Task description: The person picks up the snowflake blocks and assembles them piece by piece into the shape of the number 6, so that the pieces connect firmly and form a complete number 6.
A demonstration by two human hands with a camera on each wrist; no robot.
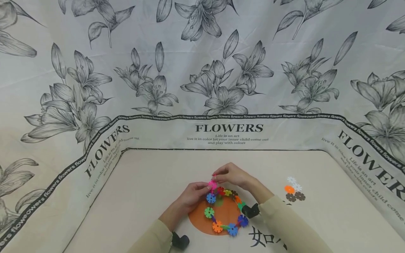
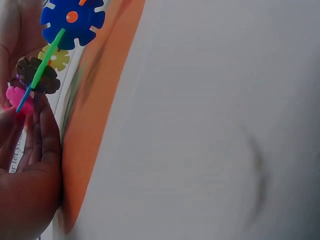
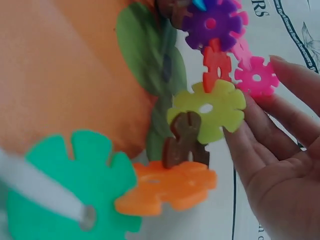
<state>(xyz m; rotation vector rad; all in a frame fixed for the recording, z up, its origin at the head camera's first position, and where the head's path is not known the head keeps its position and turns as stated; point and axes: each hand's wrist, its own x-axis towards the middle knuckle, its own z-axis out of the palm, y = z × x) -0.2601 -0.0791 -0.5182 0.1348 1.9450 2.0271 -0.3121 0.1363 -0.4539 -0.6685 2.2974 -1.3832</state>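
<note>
A ring of notched plastic snowflake discs in many colours is held up at its far side by both hands. My left hand pinches the ring near a pink disc and the blue disc. My right hand comes over from the other side, its thumb and fingers pinching a bright pink disc. In the right wrist view a purple disc, a red one, a yellow one and a brown one are slotted together.
Several loose discs, white, orange and brown, lie to the right. The cloth bears an orange round print, black characters and a FLOWERS border. A flower-patterned curtain stands behind.
</note>
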